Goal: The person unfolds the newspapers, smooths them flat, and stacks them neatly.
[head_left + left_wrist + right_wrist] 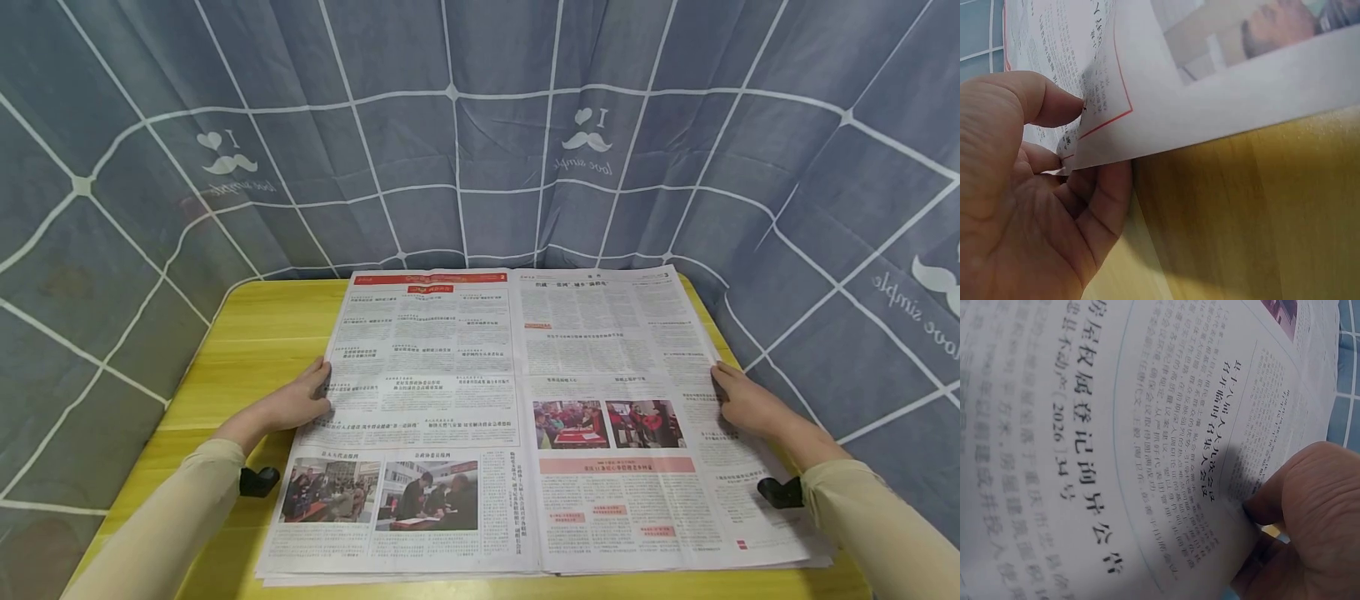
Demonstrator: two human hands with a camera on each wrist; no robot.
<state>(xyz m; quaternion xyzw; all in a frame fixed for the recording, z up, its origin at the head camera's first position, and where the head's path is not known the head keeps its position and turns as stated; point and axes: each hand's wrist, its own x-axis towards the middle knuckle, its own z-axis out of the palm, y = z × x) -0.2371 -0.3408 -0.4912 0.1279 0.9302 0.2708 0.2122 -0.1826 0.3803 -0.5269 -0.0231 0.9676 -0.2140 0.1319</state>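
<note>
A newspaper [525, 375] lies spread open on the yellow table, its centre fold running towards the person. My left hand [300, 398] grips its left edge; in the left wrist view the thumb of that left hand [1029, 181] lies on the printed face and other fingers are behind the sheet. At the opposite edge my right hand [757, 408] pinches the paper. In the right wrist view, the right hand [1310, 531] has its thumb on the print and fingers curled under, and the newspaper [1116, 456] bows upward there. Fingertips beneath the sheets are hidden.
The yellow wood-grain table [240, 333] shows to the left of the paper and along its near edge. A grey-blue curtain [495, 142] with white grid lines hangs around the table's back and sides. A black strap piece [258, 481] sits by the left wrist.
</note>
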